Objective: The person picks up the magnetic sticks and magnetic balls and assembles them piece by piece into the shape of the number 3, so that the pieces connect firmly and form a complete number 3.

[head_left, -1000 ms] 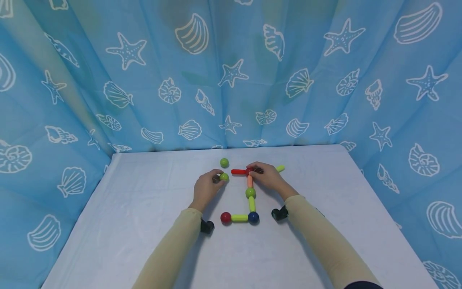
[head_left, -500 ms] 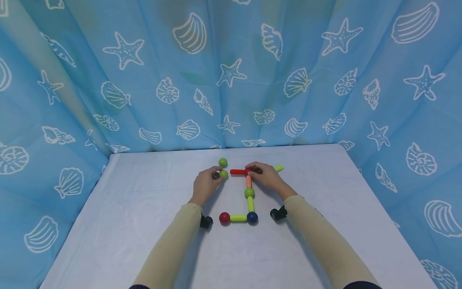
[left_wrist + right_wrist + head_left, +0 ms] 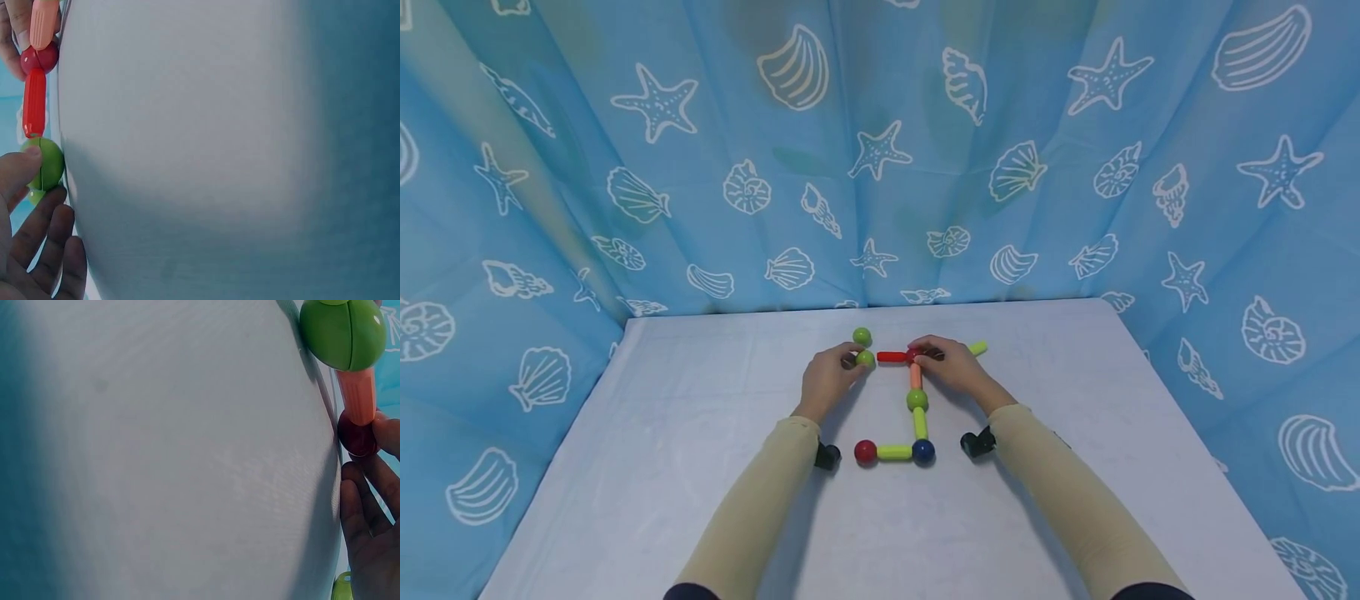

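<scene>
My left hand (image 3: 827, 383) pinches a green ball (image 3: 51, 164) between thumb and fingers. That ball sits right at the left end of a red rod (image 3: 892, 357); whether they touch I cannot tell. The rod's other end joins a dark red ball (image 3: 357, 434), which my right hand (image 3: 951, 364) pinches. From this ball an orange rod (image 3: 357, 394) runs toward me to another green ball (image 3: 917, 400). A yellow-green rod (image 3: 921, 423) links it to a blue ball (image 3: 923, 452), and a second yellow-green rod (image 3: 894, 452) leads left to a red ball (image 3: 866, 452).
A loose green ball (image 3: 862, 337) lies just beyond my left hand. Past my right hand a yellow-green rod (image 3: 978, 347) pokes out. The white-covered table (image 3: 700, 392) ends at a blue seashell-patterned curtain (image 3: 880, 208). Dark wrist cameras (image 3: 828, 456) hang under the sleeves.
My left hand has carried its green ball slightly away from me and closer to the red rod's end. My right hand keeps its hold on the dark red ball.
</scene>
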The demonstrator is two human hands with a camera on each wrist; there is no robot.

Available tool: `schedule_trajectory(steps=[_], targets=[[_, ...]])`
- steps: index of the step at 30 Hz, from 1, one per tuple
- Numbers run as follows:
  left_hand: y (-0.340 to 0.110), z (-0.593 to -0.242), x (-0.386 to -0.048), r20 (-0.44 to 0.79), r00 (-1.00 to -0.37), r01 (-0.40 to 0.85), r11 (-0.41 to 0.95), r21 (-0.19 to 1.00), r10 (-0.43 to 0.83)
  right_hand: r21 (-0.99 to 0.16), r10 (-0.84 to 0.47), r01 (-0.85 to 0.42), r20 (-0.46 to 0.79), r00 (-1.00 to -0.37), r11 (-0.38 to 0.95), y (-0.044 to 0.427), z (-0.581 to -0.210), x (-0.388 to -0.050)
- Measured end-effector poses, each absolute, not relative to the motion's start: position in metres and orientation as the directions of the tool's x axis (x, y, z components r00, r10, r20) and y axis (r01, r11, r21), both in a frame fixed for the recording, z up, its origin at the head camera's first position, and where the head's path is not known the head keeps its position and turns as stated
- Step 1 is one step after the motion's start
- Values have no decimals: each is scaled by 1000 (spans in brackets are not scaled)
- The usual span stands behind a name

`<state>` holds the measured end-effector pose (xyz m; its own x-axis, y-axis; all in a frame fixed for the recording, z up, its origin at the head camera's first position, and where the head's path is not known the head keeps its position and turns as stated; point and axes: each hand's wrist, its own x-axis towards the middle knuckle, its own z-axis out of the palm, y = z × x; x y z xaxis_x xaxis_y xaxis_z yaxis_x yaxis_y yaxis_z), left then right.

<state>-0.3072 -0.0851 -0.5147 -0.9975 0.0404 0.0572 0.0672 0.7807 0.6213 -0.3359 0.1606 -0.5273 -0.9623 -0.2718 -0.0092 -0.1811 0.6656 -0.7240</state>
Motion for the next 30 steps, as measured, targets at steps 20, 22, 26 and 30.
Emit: schedule_trajectory(steps=[20, 22, 26, 30], targets=[[-85, -520, -308, 88, -994, 106, 734, 671, 63, -726, -277, -182, -13, -961, 664, 161, -528, -336], [-86, -521, -308, 89, -994, 105, 725, 681, 60, -726, -279, -185, -10, -960, 663, 161, -529, -336], [-86, -521, -309, 78, -996, 90, 713, 695, 49, -726, -281, -185, -12, -959, 662, 161, -529, -336], [-84, -521, -309, 72, -997, 79, 707, 703, 40, -728, -281, -184, -12, -960, 660, 162, -528, -335]])
